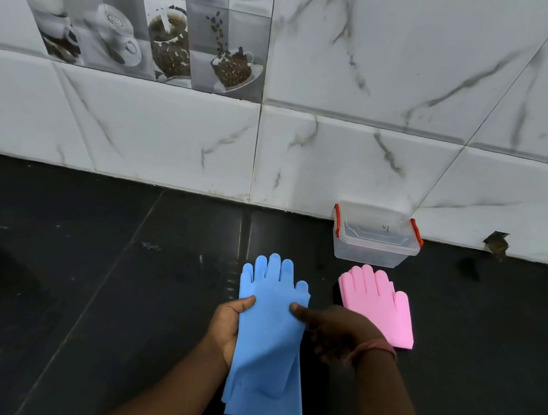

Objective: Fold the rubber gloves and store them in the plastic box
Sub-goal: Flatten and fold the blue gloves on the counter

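Blue rubber gloves [268,341] lie stacked flat on the dark counter, fingers pointing to the wall. My left hand [227,327] grips their left edge, thumb on top. My right hand [329,333] holds the right edge near the palm, thumb pressing on the blue rubber. Pink gloves [379,306] lie folded on the counter just right of the blue ones, partly behind my right hand. A clear plastic box [375,245] with red clips and its lid on stands against the wall behind the pink gloves.
The black counter [100,289] runs left and right with a white marble-tiled wall [307,149] at its back. A chipped hole [496,243] shows in the wall base to the right of the box.
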Demonstrator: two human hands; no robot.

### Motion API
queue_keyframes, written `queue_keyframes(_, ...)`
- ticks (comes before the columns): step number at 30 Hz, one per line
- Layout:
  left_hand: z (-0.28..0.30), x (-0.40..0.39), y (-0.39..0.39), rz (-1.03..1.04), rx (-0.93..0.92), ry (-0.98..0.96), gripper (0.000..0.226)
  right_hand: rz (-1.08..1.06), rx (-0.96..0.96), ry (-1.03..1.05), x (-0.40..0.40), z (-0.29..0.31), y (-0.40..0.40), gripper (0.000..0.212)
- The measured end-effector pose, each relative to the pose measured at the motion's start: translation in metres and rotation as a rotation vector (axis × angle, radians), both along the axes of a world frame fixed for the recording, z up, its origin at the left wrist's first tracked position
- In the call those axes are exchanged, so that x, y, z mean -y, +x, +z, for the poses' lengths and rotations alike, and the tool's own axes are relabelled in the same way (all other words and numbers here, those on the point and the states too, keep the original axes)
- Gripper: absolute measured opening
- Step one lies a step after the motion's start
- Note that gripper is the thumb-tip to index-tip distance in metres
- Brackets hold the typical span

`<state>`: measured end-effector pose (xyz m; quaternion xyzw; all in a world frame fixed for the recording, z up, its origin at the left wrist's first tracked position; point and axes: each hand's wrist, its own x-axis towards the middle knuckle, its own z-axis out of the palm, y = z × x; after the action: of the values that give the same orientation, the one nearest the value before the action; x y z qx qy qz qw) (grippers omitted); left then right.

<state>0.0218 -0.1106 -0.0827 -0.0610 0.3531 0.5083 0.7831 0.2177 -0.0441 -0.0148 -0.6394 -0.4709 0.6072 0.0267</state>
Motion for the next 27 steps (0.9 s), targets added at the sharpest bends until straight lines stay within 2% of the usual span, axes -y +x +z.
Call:
queue_keyframes(3, 0.004, -0.004, 0.003, -0.042, -0.169, -0.040, 0.057, -0.245, -0.352, -0.060, 0.008, -0.015, -0.009, 0.049)
queue_keyframes(4, 0.004, -0.005, 0.003, -0.080, -0.245, -0.059, 0.062, -0.279, -0.418, -0.035, 0.009, -0.020, -0.012, 0.042)
queue_keyframes(8, 0.007, -0.009, 0.008, -0.132, -0.385, 0.005, 0.063, -0.273, -0.415, 0.082, 0.017, -0.025, -0.021, 0.030)
queue_keyframes(11, 0.009, -0.016, 0.009, -0.009, -0.426, 0.160, 0.073, -0.307, -0.534, 0.102, 0.014, -0.028, -0.019, 0.031)
queue_keyframes(14, 0.014, -0.025, 0.007, 0.072, -0.411, 0.192, 0.068, -0.373, -0.669, 0.129, 0.010, -0.031, -0.020, 0.030)
queue_keyframes(17, 0.012, -0.025, 0.010, 0.106, -0.397, 0.148, 0.063, -0.409, -0.644, 0.176, 0.007, -0.038, -0.027, 0.027)
queue_keyframes(22, 0.011, -0.025, 0.008, 0.012, -0.507, 0.048, 0.047, -0.442, -0.442, 0.150, -0.001, -0.062, -0.036, 0.035)
queue_keyframes(27, 0.012, -0.023, 0.010, 0.028, -0.535, 0.038, 0.046, -0.451, -0.445, 0.137, -0.004, -0.066, -0.034, 0.033)
